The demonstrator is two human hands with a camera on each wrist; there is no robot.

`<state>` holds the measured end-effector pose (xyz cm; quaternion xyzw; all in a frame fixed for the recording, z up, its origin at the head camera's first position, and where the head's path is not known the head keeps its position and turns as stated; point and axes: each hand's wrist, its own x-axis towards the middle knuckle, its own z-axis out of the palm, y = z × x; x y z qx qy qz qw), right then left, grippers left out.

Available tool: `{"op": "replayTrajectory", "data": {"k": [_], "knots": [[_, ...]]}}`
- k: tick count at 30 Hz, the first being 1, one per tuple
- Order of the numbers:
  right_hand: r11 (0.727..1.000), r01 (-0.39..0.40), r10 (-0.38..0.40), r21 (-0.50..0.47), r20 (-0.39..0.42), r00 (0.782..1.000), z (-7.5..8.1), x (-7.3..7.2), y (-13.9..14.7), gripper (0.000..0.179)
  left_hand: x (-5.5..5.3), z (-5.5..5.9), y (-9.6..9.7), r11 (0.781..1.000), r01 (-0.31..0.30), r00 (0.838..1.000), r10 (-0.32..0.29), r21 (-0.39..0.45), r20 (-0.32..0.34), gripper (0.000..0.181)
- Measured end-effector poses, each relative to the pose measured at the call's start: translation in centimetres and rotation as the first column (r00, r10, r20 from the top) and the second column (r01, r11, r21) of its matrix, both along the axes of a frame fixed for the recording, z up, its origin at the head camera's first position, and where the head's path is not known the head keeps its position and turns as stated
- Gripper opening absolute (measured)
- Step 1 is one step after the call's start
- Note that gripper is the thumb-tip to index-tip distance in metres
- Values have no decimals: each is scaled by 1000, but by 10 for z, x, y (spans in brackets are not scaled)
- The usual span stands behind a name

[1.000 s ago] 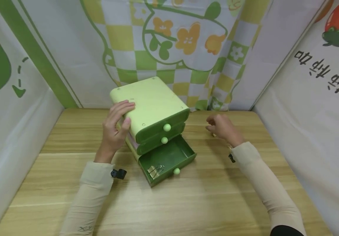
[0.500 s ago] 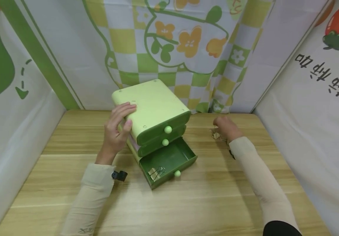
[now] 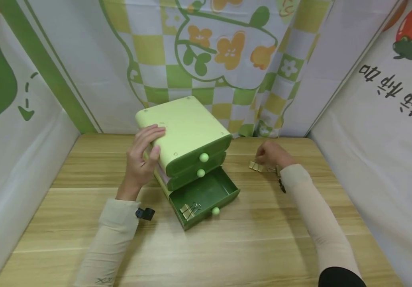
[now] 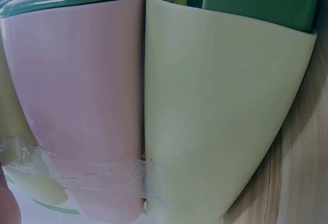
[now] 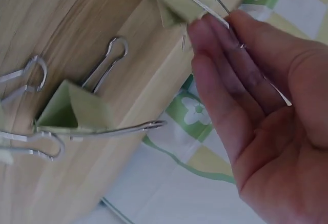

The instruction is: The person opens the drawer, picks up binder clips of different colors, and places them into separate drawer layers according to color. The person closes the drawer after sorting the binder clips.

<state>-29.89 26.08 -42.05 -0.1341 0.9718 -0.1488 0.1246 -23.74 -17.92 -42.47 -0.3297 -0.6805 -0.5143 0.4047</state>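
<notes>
A small cabinet with a yellow-green top and dark green drawer fronts stands on the table. Its bottom drawer is pulled out, with a gold binder clip in the front left corner. My left hand rests over the cabinet's left edge, fingers lying on the top and thumb by the near side. Right of the cabinet, my right hand pinches another gold binder clip by its wire handle, just over the table. More binder clips lie beside that hand, partly hidden by the wrist in the head view.
The wooden table reaches back to a checked, flower-printed curtain. White printed sheets wall in both sides. In the left wrist view, clear tape spans the pink and pale green drawer casings.
My right hand went right to the loose clips, then came slightly left with one binder clip in its fingers. The left hand keeps its place on the cabinet.
</notes>
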Motion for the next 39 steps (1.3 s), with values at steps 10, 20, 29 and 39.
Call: {"op": "replayTrajectory", "data": {"k": [10,20,29,39], "knots": [[893,230,-131,-386,266,955,3,13,-1,26,0,-1,-1,1000,-5,1000,5,2,-3,43],[748,374,-153,-549,405,901,14,33,-12,36,-1,0,0,1000,-2,1000,2,15,-11,43],[707,342,-83,-619,408,909,30,56,-34,35,0,1,1,1000,-1,1000,1,18,-6,43],[728,276,4,-628,407,913,36,79,-67,25,0,1,2,1000,-1,1000,1,21,-7,43]]}}
